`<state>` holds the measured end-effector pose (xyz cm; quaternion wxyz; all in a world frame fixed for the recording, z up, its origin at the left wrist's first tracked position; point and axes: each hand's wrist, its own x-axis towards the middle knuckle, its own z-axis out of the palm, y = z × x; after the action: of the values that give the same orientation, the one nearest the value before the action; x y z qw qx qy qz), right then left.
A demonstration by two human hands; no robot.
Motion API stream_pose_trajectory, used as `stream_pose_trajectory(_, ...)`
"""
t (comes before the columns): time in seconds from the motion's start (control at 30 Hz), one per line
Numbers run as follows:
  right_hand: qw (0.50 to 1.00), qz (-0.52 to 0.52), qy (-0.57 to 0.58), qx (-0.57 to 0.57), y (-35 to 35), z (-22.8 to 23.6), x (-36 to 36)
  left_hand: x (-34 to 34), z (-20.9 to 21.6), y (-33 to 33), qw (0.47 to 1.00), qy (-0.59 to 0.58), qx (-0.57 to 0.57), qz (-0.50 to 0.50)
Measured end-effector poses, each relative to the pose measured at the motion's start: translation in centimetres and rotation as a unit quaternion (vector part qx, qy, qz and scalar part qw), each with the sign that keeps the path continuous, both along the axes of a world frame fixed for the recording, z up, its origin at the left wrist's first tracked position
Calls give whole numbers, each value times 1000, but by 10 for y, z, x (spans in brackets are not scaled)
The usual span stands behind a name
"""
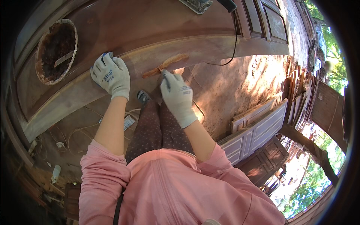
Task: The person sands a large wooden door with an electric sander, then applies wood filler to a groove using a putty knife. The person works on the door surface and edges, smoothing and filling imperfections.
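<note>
Both my hands wear white knit gloves with blue-grey finger parts. My left hand [111, 76] rests on the edge of a large brown wooden door panel [131, 32], its fingers spread and bent over the wood. My right hand [177, 93] is closed at the panel's near edge, against an orange-brown smear of filler [167, 64]. What its fingers pinch is mostly hidden; only a small tip shows at the smear. Left of my left hand, a round tub [76, 47] sits on the panel, with dark brown paste and a flat light scraper [63, 59] inside.
A grey metal-edged tool [197, 5] and a black-handled one [227, 4] with a cord [235, 41] lie at the far side. Loose cables [80, 129] run on the ground at left. Panelled doors [251, 129] lean at right. My legs stand close to the panel.
</note>
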<state>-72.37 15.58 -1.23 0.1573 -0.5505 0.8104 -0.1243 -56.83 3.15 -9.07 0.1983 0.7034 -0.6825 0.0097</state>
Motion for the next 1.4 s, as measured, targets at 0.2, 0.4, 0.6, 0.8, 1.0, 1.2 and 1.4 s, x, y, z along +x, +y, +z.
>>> stream_pose_trajectory(0.2, 996, -64, 53, -44, -18, -6, -38, 0, -3, 0, 1000, -3, 0, 0)
stream_pose_trajectory(0.4, 999, -2, 5, 32, 4, -10, 23, 0, -2, 0, 1000, -3, -7, -2)
stream_pose_trajectory(0.6, 996, -51, 24, -63, 2, -1, 7, 0, -1, 0, 1000, -1, 1, 0)
stream_pose_trajectory(0.8, 998, -15, -56, 26, 12, 0, 37, 0, 0, 0, 1000, -7, 1, -2)
stream_pose_trajectory(1.0, 992, -61, -16, -110, -2, -9, 3, 1, -1, 0, 1000, 6, -3, -5)
stream_pose_trajectory(1.2, 999, 31, 39, -10, 7, -16, 17, 0, -1, 1, 1000, 6, 5, -2)
stream_pose_trajectory(1.4, 998, 13, -37, -58, 0, -3, 3, 0, 1, 0, 1000, 4, 1, 0)
